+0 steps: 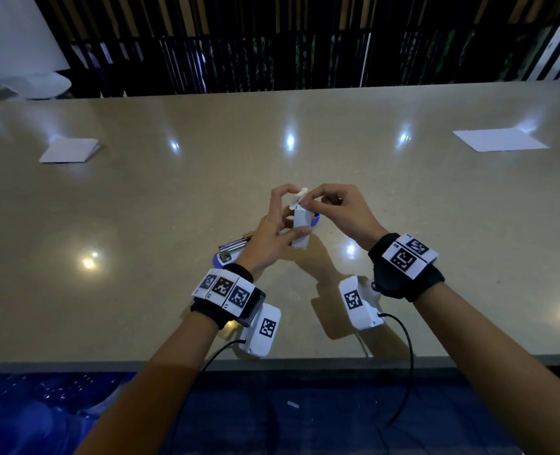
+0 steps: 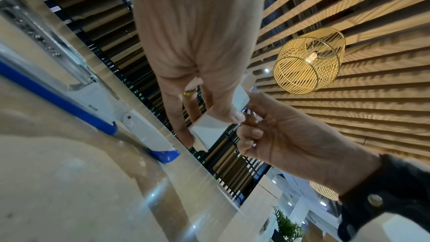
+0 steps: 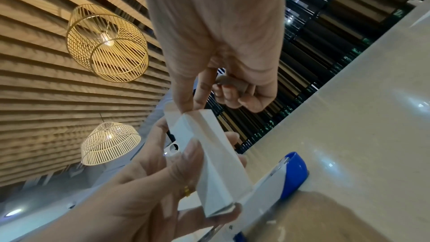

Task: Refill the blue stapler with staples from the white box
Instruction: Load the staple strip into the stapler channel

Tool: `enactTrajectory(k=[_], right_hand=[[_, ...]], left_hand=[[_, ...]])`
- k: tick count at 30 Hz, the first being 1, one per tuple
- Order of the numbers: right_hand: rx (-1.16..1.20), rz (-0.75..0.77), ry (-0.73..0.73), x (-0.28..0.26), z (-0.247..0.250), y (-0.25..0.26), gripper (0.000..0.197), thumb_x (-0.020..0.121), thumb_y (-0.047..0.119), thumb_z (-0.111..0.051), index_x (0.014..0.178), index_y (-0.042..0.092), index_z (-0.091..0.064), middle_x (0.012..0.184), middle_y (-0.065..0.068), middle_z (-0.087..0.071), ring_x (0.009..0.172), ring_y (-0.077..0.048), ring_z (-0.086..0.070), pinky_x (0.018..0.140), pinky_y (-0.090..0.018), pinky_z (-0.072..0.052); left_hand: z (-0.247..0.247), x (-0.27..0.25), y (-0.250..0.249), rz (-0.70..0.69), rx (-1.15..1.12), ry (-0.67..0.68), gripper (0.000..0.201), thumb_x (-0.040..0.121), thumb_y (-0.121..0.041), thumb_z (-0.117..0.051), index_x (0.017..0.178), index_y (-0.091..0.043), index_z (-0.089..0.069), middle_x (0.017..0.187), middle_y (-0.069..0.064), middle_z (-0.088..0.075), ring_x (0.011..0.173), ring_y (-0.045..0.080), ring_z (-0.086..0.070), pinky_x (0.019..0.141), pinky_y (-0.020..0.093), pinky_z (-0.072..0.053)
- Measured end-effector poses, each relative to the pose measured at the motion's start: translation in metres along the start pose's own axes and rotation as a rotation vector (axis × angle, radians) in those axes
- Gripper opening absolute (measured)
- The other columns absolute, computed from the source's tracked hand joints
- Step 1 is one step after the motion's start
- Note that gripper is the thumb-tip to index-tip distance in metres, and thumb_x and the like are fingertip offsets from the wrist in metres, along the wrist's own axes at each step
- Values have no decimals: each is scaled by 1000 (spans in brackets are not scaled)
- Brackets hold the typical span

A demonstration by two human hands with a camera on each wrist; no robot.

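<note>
Table [image 1: 403,224]: tan, glossy, beneath both hands.
Blue stapler [image 3: 288,170]: lies open on the table, below and behind the fingers, partly hidden by them.
Left hand [image 1: 272,231]: fingers curled round the white box, thumb across its side.
Right hand [image 1: 341,208]: thumb and forefinger pinched together on the flap at the box's top end.
White box [image 1: 301,231]: raised off the table, upright, clamped between the left fingers.

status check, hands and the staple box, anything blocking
Left hand grips white box upright above table. Right hand pinches its top flap. Blue stapler lies open below. Nothing blocking.
</note>
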State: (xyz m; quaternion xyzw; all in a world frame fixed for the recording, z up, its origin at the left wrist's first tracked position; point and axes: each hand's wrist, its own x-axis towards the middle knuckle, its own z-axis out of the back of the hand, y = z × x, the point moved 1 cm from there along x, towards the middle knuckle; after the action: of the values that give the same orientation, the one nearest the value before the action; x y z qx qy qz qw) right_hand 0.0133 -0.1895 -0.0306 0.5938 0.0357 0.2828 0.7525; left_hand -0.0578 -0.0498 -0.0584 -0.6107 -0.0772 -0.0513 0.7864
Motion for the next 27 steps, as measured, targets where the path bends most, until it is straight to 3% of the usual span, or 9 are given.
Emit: enactTrajectory(k=[3,5,9,11,14,16,18,22,27], right_hand=[[1,-11,-11,0,3,1,16,83,16,-69,90,3,-73,55,-4,-43,55,-15,-31,52,-20,-28],[-6,-16,-27,-1,6,2,22,82,19,-70,94,0,-71,56,0,-35,52,-11,-27,50,-17,-25],[-20,-2,-46,-3,11,2,29,80,22,-73,101,3,-68,56,4,-30,49,-5,-26,47,-11,-25],[-25,1,-34,-5,13,6,26,82,23,-70,100,4,-71,55,2,-33,45,-3,-28,46,-9,-26],[-4,-7,-31,-8,16,10,22,90,16,-61,99,-2,-71,59,-2,-48,42,1,-42,46,-7,-33],[-28,9,-30,-8,18,9,19,88,12,-63,98,-1,-72,56,2,-45,43,-2,-38,47,-9,-30],[-59,28,-23,-8,19,6,18,84,14,-68,96,1,-74,53,2,-31,50,-8,-26,50,-15,-23],[-45,28,-35,-6,21,4,13,81,14,-71,92,7,-75,56,1,-26,55,-13,-22,54,-22,-21],[-32,31,-66,-8,22,6,17,78,13,-74,94,9,-76,58,4,-31,57,-10,-27,59,-25,-26]], left_hand=[[-1,-3,-3,45,-37,62,49,94,-12,-53,115,-48,-28,111,2,-58,96,23,-61,83,41,-56],[-2,-3,-5,87,-54,108,45,98,-16,-46,129,-38,-23,120,9,-55,103,26,-58,85,44,-54],[-4,-1,-7,196,-100,118,38,102,-23,-34,137,-31,-21,123,6,-51,106,24,-53,76,33,-53],[-5,0,-8,213,-146,93,29,103,-25,-31,129,-37,-27,127,8,-45,108,28,-52,74,37,-53],[-7,0,-9,220,-246,66,22,103,-29,-28,124,-32,-34,110,2,-55,94,21,-56,67,34,-50],[-8,1,-10,234,-234,73,20,102,-34,-31,121,-30,-36,107,1,-57,92,19,-57,67,32,-49],[-10,3,-11,244,-153,98,23,97,-37,-43,119,-32,-36,118,8,-54,99,22,-56,68,32,-51],[-11,4,-9,189,-5,141,49,91,-28,-59,131,-26,-31,128,11,-47,98,18,-56,56,16,-52],[-8,6,-8,134,-7,132,46,94,-26,-55,134,-19,-33,118,16,-50,92,19,-56,60,22,-52]])
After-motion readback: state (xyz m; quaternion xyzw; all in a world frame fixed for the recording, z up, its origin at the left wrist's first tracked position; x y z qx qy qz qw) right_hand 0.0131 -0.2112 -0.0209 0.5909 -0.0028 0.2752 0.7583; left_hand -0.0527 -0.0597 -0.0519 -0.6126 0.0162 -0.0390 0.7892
